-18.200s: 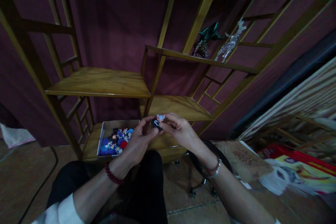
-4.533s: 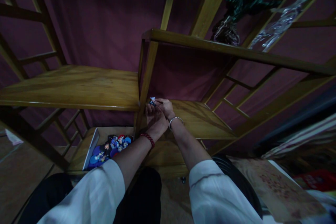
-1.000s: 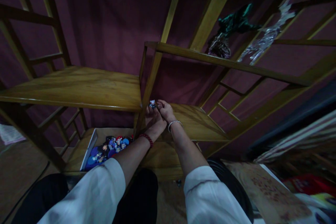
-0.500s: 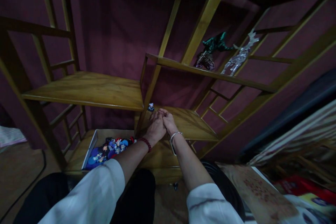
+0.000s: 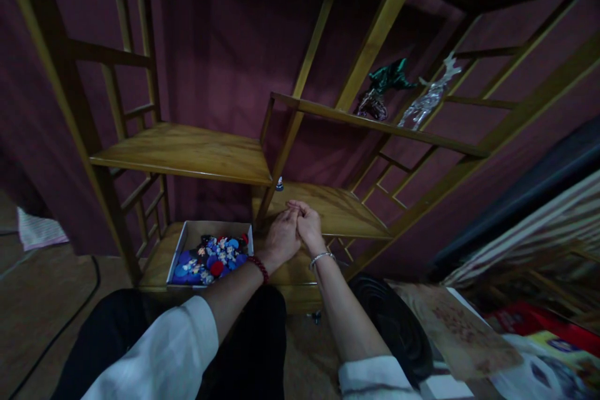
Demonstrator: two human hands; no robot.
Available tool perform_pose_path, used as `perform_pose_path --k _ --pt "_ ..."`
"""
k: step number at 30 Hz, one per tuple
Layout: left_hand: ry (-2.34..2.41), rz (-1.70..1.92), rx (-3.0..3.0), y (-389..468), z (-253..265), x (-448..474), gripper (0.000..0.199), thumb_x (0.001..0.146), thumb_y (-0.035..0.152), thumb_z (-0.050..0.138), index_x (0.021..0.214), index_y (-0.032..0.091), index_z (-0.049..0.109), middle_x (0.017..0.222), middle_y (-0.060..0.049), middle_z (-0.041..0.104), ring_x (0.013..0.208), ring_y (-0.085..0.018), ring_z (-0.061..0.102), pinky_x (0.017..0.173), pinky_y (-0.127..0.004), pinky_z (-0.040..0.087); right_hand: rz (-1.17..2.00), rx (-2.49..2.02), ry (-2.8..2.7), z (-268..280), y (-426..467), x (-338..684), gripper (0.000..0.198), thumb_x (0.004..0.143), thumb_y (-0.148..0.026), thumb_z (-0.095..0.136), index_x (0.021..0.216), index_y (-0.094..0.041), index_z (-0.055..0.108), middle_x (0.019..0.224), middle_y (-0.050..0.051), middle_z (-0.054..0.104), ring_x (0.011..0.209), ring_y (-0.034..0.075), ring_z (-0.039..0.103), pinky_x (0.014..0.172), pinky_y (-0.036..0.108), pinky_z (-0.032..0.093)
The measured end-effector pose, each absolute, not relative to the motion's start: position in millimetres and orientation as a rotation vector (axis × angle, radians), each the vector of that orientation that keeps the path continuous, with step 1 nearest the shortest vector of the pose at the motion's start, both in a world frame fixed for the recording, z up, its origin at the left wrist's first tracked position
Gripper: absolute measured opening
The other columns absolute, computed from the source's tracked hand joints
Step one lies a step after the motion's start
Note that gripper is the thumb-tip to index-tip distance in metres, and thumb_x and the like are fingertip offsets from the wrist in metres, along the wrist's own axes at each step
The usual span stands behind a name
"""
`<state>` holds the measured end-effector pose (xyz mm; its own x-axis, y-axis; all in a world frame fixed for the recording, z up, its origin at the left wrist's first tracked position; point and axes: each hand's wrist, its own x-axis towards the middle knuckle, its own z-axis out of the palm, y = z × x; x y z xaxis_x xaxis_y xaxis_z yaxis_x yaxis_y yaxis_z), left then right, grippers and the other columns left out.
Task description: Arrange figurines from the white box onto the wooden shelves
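My left hand (image 5: 283,239) and my right hand (image 5: 309,227) meet in front of the lower right shelf (image 5: 347,209), fingers bent and pressed together. Anything between them is hidden by the hands. A red beaded bracelet circles my left wrist, a silver bangle the right one. Just beyond the fingers, a small figurine (image 5: 280,184) on a dark base stands on that shelf beside the wooden post. Left of my left forearm, an open cardboard box (image 5: 191,234) holds many small blue, white and red figurines (image 5: 218,257).
The wooden shelf unit has a higher left board (image 5: 182,153) and upright posts. On the upper right shelf stand a green-and-brown ornament (image 5: 387,78) and a clear deer-shaped figure (image 5: 431,100). A black coiled object (image 5: 394,319) lies by my right forearm; a cable (image 5: 89,290) crosses the floor.
Both hands have drawn back a little from the small figurine, still pressed together. My view has shifted, so the box and shelves appear farther right.
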<state>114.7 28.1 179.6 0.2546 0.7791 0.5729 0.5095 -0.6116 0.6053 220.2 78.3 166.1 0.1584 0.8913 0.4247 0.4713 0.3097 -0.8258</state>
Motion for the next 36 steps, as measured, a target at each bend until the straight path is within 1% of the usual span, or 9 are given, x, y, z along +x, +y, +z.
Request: perform_pose_path --k 5,11,14,17,22,26,29,33,36 --pt "1.153 1.352 2.189 14 173 106 0.044 0.069 0.003 0.042 0.112 0.009 0.048 0.115 -0.015 0.056 0.109 -0.021 0.049 0.098 -0.039 0.039 0.42 -1.378 -1.474 169 54 205 0.028 0.073 -0.021 0.045 0.093 -0.023 0.065 0.096 0.001 0.069 0.091 0.016 0.063 0.086 0.032 0.049" --pt "1.051 1.41 2.167 -3 164 91 0.044 0.072 0.003 0.038 0.113 0.015 0.049 0.117 -0.009 0.056 0.112 -0.017 0.048 0.101 -0.035 0.038 0.448 -1.222 -1.405 165 25 186 0.033 0.073 -0.017 0.039 0.094 -0.017 0.064 0.098 0.005 0.068 0.091 0.016 0.063 0.089 0.034 0.047" --pt "1.001 1.364 2.212 -14 159 79 0.044 0.074 0.005 0.038 0.115 0.018 0.048 0.12 -0.007 0.054 0.115 -0.016 0.046 0.102 -0.034 0.037 0.397 -1.202 -1.363 159 7 175 0.033 0.073 -0.017 0.038 0.094 -0.017 0.064 0.098 0.006 0.068 0.091 0.017 0.062 0.089 0.035 0.047" --pt "1.014 1.296 2.251 -24 150 65 0.039 0.078 0.01 0.04 0.115 0.019 0.048 0.12 -0.008 0.053 0.115 -0.017 0.046 0.101 -0.035 0.038 0.346 -1.211 -1.341 149 -13 159 0.033 0.075 -0.017 0.037 0.094 -0.017 0.064 0.096 0.006 0.067 0.09 0.017 0.061 0.087 0.034 0.047" --pt "1.077 1.192 2.32 -35 123 40 0.033 0.082 0.016 0.041 0.115 0.019 0.048 0.117 -0.008 0.053 0.109 -0.017 0.05 0.094 -0.032 0.044 0.288 -1.209 -1.376 119 -30 133 0.033 0.077 -0.018 0.034 0.091 -0.018 0.064 0.093 0.006 0.065 0.087 0.016 0.06 0.085 0.033 0.046" --pt "1.208 1.1 2.307 -37 95 22 0.035 0.081 0.016 0.042 0.116 0.016 0.046 0.117 -0.01 0.051 0.106 -0.019 0.052 0.088 -0.032 0.048 0.392 -1.221 -1.46 86 -25 118 0.033 0.073 -0.016 0.036 0.091 -0.018 0.064 0.092 0.007 0.065 0.086 0.017 0.059 0.084 0.033 0.046" --pt "1.33 0.955 2.278 -35 73 8 0.038 0.079 0.011 0.04 0.116 0.013 0.045 0.12 -0.012 0.049 0.103 -0.019 0.054 0.086 -0.033 0.049 0.48 -1.294 -1.515 62 -18 106 0.032 0.071 -0.015 0.04 0.091 -0.018 0.064 0.094 0.007 0.066 0.088 0.017 0.059 0.086 0.033 0.045" --pt "1.441 0.778 2.206 -32 47 -10 0.045 0.074 0.006 0.042 0.118 0.013 0.043 0.123 -0.013 0.048 0.103 -0.02 0.055 0.086 -0.034 0.048 0.605 -1.408 -1.586 37 -9 88 0.031 0.071 -0.014 0.041 0.09 -0.019 0.065 0.096 0.005 0.067 0.089 0.017 0.06 0.086 0.032 0.045" --pt "1.519 0.705 2.157 -31 33 -24 0.045 0.073 0.004 0.042 0.117 0.012 0.044 0.122 -0.014 0.049 0.104 -0.02 0.054 0.089 -0.033 0.046 0.685 -1.48 -1.676 22 -4 74 0.032 0.071 -0.011 0.043 0.092 -0.021 0.065 0.096 0.004 0.067 0.089 0.016 0.06 0.086 0.031 0.046"
